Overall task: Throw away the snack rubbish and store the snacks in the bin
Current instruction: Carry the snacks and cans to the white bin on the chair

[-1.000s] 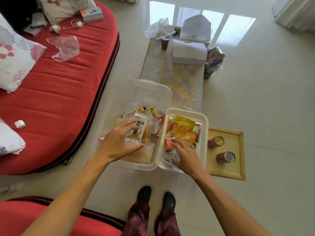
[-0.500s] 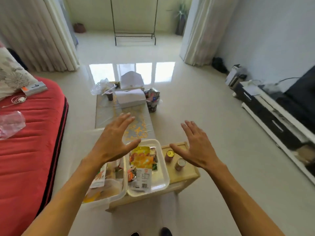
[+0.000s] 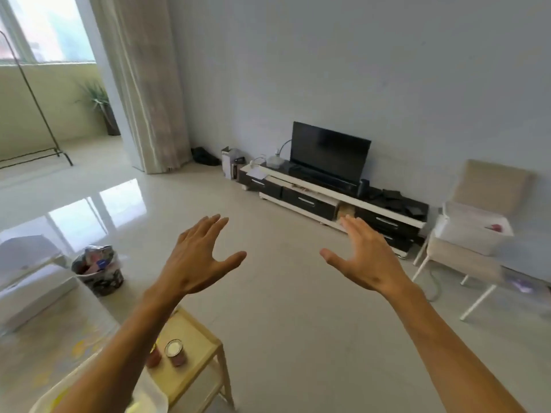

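Note:
My left hand (image 3: 196,257) and my right hand (image 3: 362,257) are raised in front of me, fingers spread, both holding nothing. The clear snack bin (image 3: 149,397) shows only as a rim at the bottom left, mostly hidden behind my left forearm. Two small cans (image 3: 174,353) stand on a low wooden tray table (image 3: 202,344) beside it. A small patterned waste basket (image 3: 98,271) stuffed with wrappers stands on the floor at the left, well below and left of my left hand.
A low table (image 3: 35,347) with a white box (image 3: 32,287) is at the left. A TV (image 3: 328,156) on a long stand runs along the far wall. A chair (image 3: 474,242) carrying a clear box is at the right. Tiled floor lies between.
Both hands left the bin and rose, opening empty. The view swung up and to the right, from the bin and red sofa to the TV wall.

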Motion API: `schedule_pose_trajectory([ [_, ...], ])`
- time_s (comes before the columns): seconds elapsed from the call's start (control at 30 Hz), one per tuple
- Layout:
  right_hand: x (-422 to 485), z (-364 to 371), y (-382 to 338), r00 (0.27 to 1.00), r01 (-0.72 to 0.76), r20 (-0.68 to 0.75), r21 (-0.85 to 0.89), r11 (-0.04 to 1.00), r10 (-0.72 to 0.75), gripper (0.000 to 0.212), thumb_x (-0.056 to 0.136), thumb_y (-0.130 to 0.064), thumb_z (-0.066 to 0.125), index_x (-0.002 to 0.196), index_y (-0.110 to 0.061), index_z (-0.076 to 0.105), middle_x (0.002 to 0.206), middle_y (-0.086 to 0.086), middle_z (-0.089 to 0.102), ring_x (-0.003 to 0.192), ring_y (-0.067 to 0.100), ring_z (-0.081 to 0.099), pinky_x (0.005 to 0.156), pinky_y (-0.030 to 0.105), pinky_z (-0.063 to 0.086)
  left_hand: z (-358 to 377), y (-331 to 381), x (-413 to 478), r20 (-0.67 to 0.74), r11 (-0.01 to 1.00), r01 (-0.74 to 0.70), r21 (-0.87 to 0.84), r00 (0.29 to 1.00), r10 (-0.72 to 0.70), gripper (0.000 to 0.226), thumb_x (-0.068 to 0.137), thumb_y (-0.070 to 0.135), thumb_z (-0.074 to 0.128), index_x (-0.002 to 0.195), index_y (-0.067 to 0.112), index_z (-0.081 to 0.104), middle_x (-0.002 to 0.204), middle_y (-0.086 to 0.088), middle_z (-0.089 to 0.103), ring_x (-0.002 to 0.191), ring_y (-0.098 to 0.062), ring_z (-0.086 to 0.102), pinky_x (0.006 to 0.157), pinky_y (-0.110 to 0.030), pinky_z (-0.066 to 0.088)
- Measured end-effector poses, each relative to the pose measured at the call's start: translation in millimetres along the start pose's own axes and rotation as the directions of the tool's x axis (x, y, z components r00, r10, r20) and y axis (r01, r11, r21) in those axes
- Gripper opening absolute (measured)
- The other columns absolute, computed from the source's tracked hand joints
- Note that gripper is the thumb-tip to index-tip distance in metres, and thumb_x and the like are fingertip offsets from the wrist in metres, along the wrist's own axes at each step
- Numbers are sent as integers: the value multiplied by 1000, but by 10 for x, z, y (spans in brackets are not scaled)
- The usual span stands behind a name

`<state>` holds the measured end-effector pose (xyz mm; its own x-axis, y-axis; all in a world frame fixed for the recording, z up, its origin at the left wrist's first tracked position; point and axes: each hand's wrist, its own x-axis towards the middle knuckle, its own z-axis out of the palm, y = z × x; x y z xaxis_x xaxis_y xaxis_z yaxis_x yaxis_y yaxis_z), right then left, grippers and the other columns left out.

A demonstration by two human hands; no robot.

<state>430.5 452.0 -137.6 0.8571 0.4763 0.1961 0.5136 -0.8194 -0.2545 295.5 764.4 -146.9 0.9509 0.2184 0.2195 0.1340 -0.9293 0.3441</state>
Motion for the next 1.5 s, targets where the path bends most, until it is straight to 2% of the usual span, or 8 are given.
schedule_pose_trajectory([
  [0.2, -358, -554, 1614, 972, -224, -79, -21, 974, 222, 95, 84, -80, 39, 158, -25, 16, 165, -4, 14, 152, 18, 11, 119, 44, 21, 727, 1624, 824, 63, 975, -213, -61, 974, 216, 113, 65, 97, 15, 157, 31, 17, 165, 4, 15, 152, -20, 14, 121, -46, 16],
  [0.43, -755, -993, 3112, 886, -448, -121, 31, 893, 448, 95, 84, -78, 45, 156, -21, 19, 162, -1, 25, 147, 20, 28, 116, 43, 33, 1607, 3331, 1569, 152, 917, -382, -116, 906, 396, 116, 61, 98, 14, 157, 31, 14, 165, 5, 15, 150, -21, 18, 119, -45, 20],
  [0.63, -697, -1055, 4237, 809, -572, -159, 12, 820, 566, 97, 85, -78, 43, 157, -18, 16, 165, 0, 15, 152, 18, 7, 121, 40, 20, 2396, 4388, 2281, 212, 848, -510, -144, 821, 530, 116, 62, 99, 13, 157, 31, 16, 164, 5, 18, 150, -22, 20, 119, -46, 20],
  [0.73, -475, -1112, 4739, 765, -615, -206, 49, 787, 610, 89, 86, -70, 51, 154, -18, 25, 161, 0, 26, 149, 18, 20, 116, 35, 25, 2762, 4833, 2761, 218, 812, -556, -179, 782, 584, 112, 66, 95, 21, 157, 29, 17, 164, 4, 21, 149, -21, 22, 119, -45, 21],
  [0.87, -34, -1156, 5418, 732, -638, -259, 62, 768, 630, 83, 83, -71, 52, 146, -19, 38, 152, -1, 39, 142, 17, 32, 110, 33, 33, 3215, 5308, 3478, 243, 787, -576, -220, 749, 616, 110, 68, 93, 24, 156, 29, 18, 163, 4, 22, 149, -20, 23, 119, -47, 22],
  [1.17, 946, -1245, 6949, 629, -747, -246, 72, 661, 737, 99, 73, -82, 34, 148, -18, 36, 154, 1, 38, 143, 20, 33, 111, 43, 39, 4056, 6355, 5057, 238, 754, -607, -253, 716, 656, 104, 71, 89, 28, 155, 27, 22, 161, 2, 27, 146, -21, 28, 119, -47, 23],
  [1.37, 1496, -1221, 8039, 635, -738, -260, 75, 671, 727, 83, 83, -68, 55, 147, -19, 36, 153, 0, 39, 142, 20, 34, 110, 39, 38, 4689, 7132, 5985, 243, 719, -661, -217, 676, 695, 98, 78, 84, 32, 155, 24, 21, 161, 1, 26, 148, -22, 24, 120, -47, 19],
  [1.5, 1960, -1212, 8977, 652, -732, -215, 70, 677, 727, 94, 77, -79, 43, 149, -19, 32, 156, 0, 35, 145, 21, 30, 113, 44, 37, 5234, 7699, 6597, 252, 744, -635, -208, 700, 668, 99, 77, 84, 30, 156, 25, 20, 162, 1, 23, 148, -22, 23, 121, -48, 18],
])
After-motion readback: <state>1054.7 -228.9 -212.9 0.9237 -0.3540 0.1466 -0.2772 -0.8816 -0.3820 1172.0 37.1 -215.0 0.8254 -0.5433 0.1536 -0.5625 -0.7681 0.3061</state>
